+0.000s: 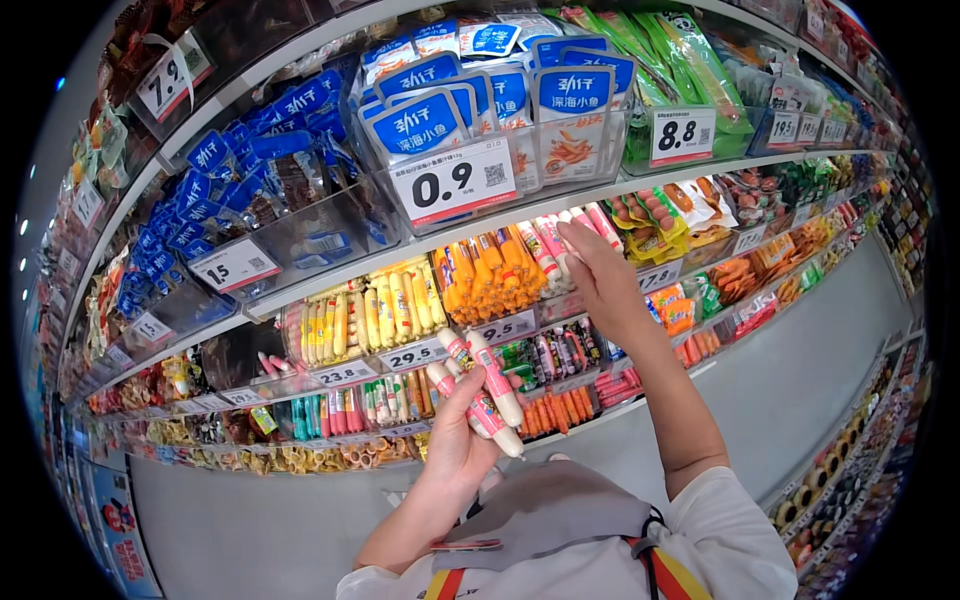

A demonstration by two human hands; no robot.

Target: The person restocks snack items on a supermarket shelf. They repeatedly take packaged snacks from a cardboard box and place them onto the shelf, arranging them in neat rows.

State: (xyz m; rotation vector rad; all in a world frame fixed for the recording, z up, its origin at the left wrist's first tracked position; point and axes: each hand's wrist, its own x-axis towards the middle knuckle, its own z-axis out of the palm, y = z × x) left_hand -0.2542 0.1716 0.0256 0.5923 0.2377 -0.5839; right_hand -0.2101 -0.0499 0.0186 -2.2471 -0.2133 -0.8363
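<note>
Several sausages in pink-and-white wrappers (493, 379) lie bunched in my left hand (461, 427), with the fingers closed around them in front of the lower shelves. My right hand (598, 270) reaches to a shelf bin of similar pink-and-white sausages (538, 247), just under the upper shelf edge. Its fingertips are over the sausages at the bin's right part; whether they grip one I cannot tell. Left of that bin stand orange-wrapped sausages (491, 270), then yellow-wrapped ones (401, 304).
Above my hands juts a shelf with clear bins of blue-and-white snack packets (570, 127), small blue packets (292, 165) and green packets (690, 82). Price tags (454, 184) line the shelf edges. Lower shelves (626, 405) hold more wrapped snacks. Another stocked shelf (847, 457) stands at the right.
</note>
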